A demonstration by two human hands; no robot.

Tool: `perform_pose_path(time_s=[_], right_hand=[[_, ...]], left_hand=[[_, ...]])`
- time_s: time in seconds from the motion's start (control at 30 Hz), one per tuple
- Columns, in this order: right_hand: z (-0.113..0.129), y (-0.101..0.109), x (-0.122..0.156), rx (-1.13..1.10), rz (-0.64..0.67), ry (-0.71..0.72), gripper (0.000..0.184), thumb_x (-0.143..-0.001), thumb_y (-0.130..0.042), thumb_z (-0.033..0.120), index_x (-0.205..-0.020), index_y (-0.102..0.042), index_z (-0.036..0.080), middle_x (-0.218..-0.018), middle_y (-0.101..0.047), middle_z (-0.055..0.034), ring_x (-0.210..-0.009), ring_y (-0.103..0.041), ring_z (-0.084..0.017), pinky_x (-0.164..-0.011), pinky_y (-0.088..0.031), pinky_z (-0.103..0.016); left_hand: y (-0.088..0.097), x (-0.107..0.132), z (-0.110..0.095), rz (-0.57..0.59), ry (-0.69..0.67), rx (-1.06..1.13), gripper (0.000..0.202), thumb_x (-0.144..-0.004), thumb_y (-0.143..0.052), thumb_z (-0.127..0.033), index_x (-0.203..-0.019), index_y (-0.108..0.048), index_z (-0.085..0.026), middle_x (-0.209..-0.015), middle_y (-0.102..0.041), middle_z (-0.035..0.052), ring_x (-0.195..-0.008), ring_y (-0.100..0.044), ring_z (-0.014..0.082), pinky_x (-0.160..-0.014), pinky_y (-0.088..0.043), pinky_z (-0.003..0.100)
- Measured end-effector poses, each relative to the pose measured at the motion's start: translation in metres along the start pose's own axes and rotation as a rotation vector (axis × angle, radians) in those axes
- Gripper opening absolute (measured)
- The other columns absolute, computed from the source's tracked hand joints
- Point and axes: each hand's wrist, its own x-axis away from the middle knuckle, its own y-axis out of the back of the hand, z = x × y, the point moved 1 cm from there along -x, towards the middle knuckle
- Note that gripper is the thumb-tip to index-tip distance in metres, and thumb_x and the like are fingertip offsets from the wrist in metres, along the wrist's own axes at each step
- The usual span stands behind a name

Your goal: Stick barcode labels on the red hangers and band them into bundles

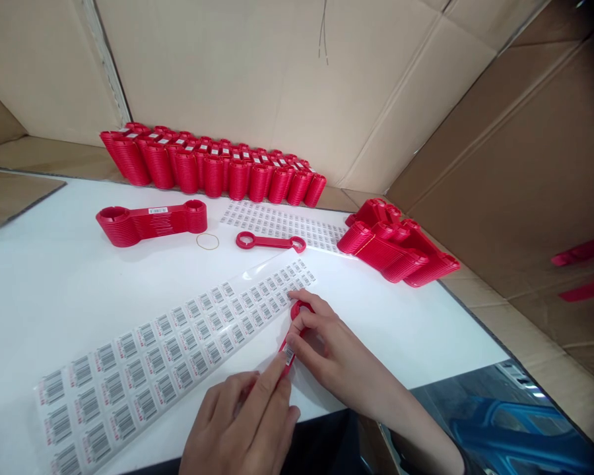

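Both hands hold one red plastic wrench-shaped piece [301,307] with a ring at its far end, low over the white table. My left hand [242,419] is closed around its near end, mostly hiding it, with a finger pressed beside a small barcode label [289,355] on the handle. Fingers of my right hand [321,333] pinch the piece farther up, behind the ring. Beside the hands lies a long sheet of barcode stickers [178,349], with bare backing along part of its far edge. Another single red piece [272,242] lies flat beyond the sheet.
Bundled red pieces [212,171] form a long row along the cardboard wall [257,79]. One stack [153,223] stands at left near a rubber band [207,241]; more stacks [396,247] lie at right. A second sticker sheet [287,224] lies between. A dark glossy panel [499,409] is at lower right.
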Motion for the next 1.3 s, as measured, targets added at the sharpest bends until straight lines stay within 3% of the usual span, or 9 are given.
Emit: perform_pose_path(time_s=[0.27, 0.5, 0.57, 0.63, 0.73, 0.8, 1.07, 1.2, 1.3], right_hand=[[-0.006, -0.004, 0.001, 0.077, -0.046, 0.035, 0.006, -0.079, -0.057, 0.026, -0.075, -0.056, 0.020, -0.136, -0.038, -0.0056, -0.133, -0.027, -0.024, -0.105, -0.032, -0.042], [-0.021, -0.001, -0.004, 0.034, -0.261, 0.092, 0.017, -0.081, -0.052, 0.021, -0.096, -0.045, 0.021, -0.128, -0.045, -0.0112, -0.127, -0.037, -0.022, -0.101, -0.036, -0.044], [-0.021, 0.003, -0.002, 0.076, -0.219, 0.180, 0.023, -0.085, -0.047, 0.022, -0.108, -0.047, 0.022, -0.134, -0.041, -0.0104, -0.129, -0.034, -0.021, -0.104, -0.033, -0.044], [-0.020, 0.007, 0.001, 0.137, -0.080, 0.292, 0.030, -0.087, -0.048, 0.026, -0.117, -0.049, 0.025, -0.139, -0.037, -0.0080, -0.132, -0.029, -0.022, -0.108, -0.026, -0.047], [-0.020, 0.014, 0.004, 0.232, 0.156, 0.373, 0.031, -0.085, -0.054, 0.034, -0.115, -0.057, 0.028, -0.138, -0.041, -0.0043, -0.133, -0.029, -0.024, -0.111, -0.015, -0.052], [-0.021, 0.017, 0.004, 0.271, 0.187, 0.379, 0.028, -0.086, -0.053, 0.032, -0.113, -0.060, 0.028, -0.134, -0.046, -0.0036, -0.132, -0.032, -0.023, -0.111, -0.013, -0.051], [-0.026, 0.031, 0.006, 0.207, 0.038, 0.444, 0.022, -0.085, -0.056, 0.030, -0.106, -0.063, 0.029, -0.114, -0.062, -0.0016, -0.116, -0.050, -0.019, -0.109, -0.022, -0.047], [-0.047, 0.052, 0.008, 0.184, -0.220, 0.218, 0.022, -0.086, -0.051, 0.033, -0.102, -0.062, 0.024, -0.107, -0.064, -0.0047, -0.099, -0.059, -0.019, -0.088, -0.046, -0.037], [-0.076, 0.064, 0.009, 0.274, -0.364, 0.015, 0.026, -0.085, -0.051, 0.038, -0.099, -0.063, 0.020, -0.105, -0.063, -0.0078, -0.094, -0.060, -0.022, -0.082, -0.049, -0.038]], left_hand=[[-0.004, 0.002, -0.003, -0.052, 0.058, 0.028, 0.020, -0.084, -0.053, -0.017, -0.100, -0.065, -0.015, -0.109, -0.065, -0.0003, -0.083, -0.054, 0.0160, -0.071, -0.039, 0.031], [-0.002, 0.002, -0.002, -0.049, 0.037, 0.044, 0.020, -0.084, -0.053, -0.016, -0.100, -0.064, -0.016, -0.112, -0.064, -0.0006, -0.086, -0.055, 0.0156, -0.073, -0.040, 0.030], [-0.002, 0.003, -0.002, -0.050, 0.030, 0.026, 0.020, -0.084, -0.053, -0.016, -0.100, -0.064, -0.016, -0.113, -0.063, 0.0015, -0.087, -0.056, 0.0157, -0.073, -0.042, 0.030], [-0.001, 0.004, -0.001, -0.052, 0.029, 0.010, 0.019, -0.084, -0.053, -0.017, -0.100, -0.064, -0.017, -0.113, -0.061, 0.0054, -0.087, -0.057, 0.0158, -0.071, -0.044, 0.029], [0.000, 0.006, 0.002, -0.041, 0.025, -0.014, 0.021, -0.082, -0.055, -0.018, -0.102, -0.063, -0.018, -0.115, -0.057, 0.0096, -0.085, -0.058, 0.0158, -0.068, -0.047, 0.027], [0.001, 0.007, 0.004, -0.021, 0.020, -0.029, 0.026, -0.082, -0.056, -0.019, -0.107, -0.060, -0.019, -0.118, -0.054, 0.0104, -0.084, -0.058, 0.0151, -0.067, -0.050, 0.027], [0.002, 0.007, 0.006, -0.037, 0.036, -0.022, 0.037, -0.084, -0.054, -0.025, -0.118, -0.049, -0.009, -0.113, -0.056, 0.0119, -0.096, -0.057, 0.0166, -0.076, -0.051, 0.025], [0.005, 0.006, 0.004, -0.066, 0.068, 0.023, 0.034, -0.086, -0.051, -0.024, -0.117, -0.048, -0.008, -0.097, -0.061, 0.0077, -0.087, -0.058, 0.0129, -0.074, -0.048, 0.022], [0.005, 0.008, 0.002, -0.060, 0.065, 0.023, 0.032, -0.085, -0.053, -0.021, -0.115, -0.052, -0.010, -0.094, -0.062, 0.0063, -0.084, -0.057, 0.0120, -0.073, -0.046, 0.022]])
